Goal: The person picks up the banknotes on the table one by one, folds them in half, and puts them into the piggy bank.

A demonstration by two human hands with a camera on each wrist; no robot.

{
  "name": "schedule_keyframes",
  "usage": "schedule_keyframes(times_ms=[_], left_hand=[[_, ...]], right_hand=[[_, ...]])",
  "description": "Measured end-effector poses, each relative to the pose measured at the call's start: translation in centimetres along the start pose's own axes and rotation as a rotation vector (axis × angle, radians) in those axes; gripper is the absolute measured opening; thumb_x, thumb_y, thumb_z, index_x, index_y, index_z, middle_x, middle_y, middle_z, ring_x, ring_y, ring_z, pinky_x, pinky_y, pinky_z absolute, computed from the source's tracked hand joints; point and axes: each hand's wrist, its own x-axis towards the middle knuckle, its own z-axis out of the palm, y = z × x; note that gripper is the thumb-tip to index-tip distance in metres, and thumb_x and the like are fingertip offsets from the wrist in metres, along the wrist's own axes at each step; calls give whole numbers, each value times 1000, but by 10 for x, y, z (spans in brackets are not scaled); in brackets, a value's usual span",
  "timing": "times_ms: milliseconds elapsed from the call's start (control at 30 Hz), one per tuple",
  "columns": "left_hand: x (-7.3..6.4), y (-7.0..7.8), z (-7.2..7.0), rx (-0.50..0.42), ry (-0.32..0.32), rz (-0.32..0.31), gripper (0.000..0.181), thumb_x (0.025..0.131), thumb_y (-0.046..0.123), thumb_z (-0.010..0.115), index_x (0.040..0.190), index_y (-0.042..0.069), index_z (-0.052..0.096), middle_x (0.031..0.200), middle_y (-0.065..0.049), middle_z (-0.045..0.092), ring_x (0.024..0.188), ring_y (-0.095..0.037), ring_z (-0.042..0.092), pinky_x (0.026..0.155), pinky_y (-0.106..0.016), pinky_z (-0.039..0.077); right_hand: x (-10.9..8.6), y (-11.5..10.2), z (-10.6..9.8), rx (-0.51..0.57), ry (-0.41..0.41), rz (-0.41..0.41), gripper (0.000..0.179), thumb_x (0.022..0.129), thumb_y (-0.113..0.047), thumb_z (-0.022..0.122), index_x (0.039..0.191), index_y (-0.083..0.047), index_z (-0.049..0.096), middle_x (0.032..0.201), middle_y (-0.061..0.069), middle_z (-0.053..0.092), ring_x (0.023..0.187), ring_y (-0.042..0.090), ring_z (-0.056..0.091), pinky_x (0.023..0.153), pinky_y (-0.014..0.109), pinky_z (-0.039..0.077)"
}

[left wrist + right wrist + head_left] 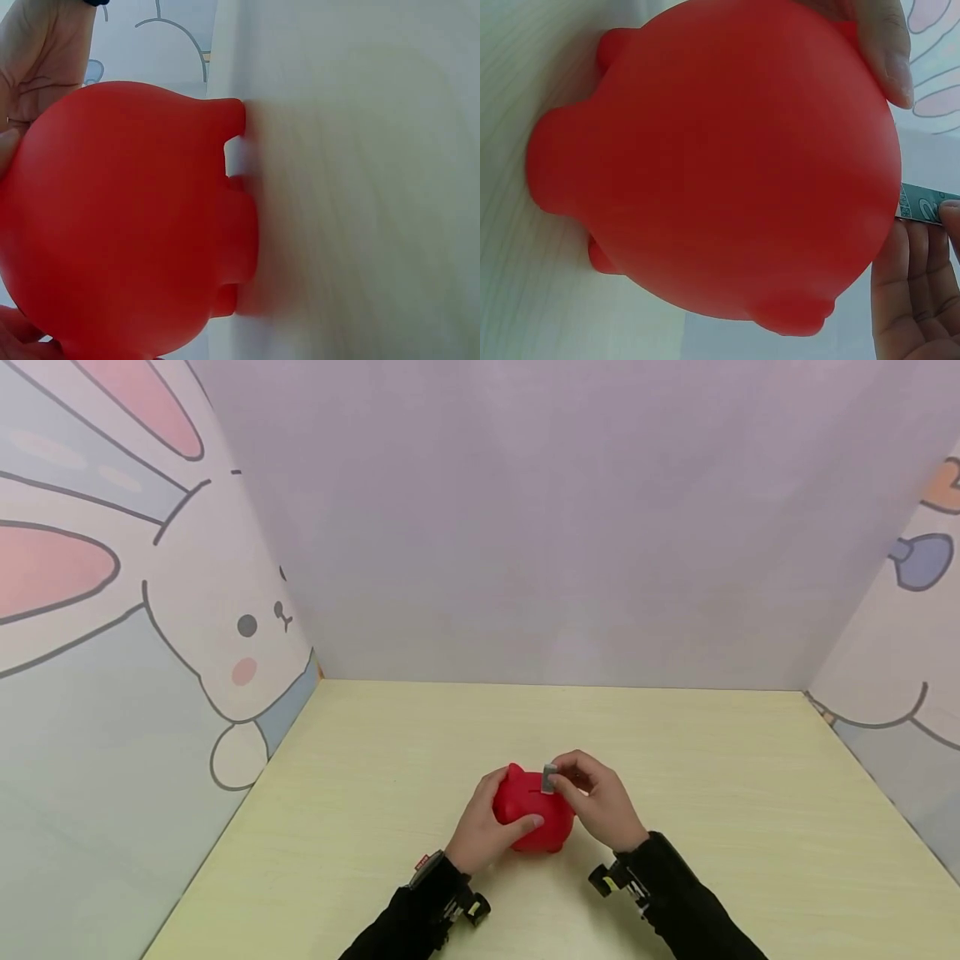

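Observation:
A round red piggy bank point(534, 822) stands on the table on its short feet, a dark slot visible on its top. My left hand point(486, 828) holds it from the left, thumb lying across the near side and fingers round the far side. Between thumb and fingers of my right hand point(600, 800) is a small folded banknote point(549, 779), upright at the slot. In the right wrist view, the green printed note point(921, 203) meets the top curve of the bank, and the left thumb point(892, 67) presses against the red surface.
Pale wooden table point(390, 752) surrounds the piggy bank. A plain light backdrop point(555, 527) rises behind it. Side panels with cartoon rabbits point(217, 635) stand left and right. Both wrists carry small cameras on black sleeves point(667, 885).

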Motion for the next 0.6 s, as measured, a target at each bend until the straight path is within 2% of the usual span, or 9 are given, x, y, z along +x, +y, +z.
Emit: schedule_keyframes(times_ms=[233,600], left_hand=[[0,-1,0,7,2,20,80,86,35,75,149,10,33,144,-7,44,122,-27,51,93,-42,55],[0,-2,0,-4,-3,23,80,86,35,75,150,9,33,145,-8,43,123,-27,51,93,-41,55]], right_hand=[[-1,-3,0,-18,-17,-68,16,91,-2,66,104,-10,64,96,2,69,84,10,66,82,21,57],[-3,-1,3,-97,-2,-130,18,87,-2,70,101,-12,66,96,-1,70,84,5,66,76,24,58]])
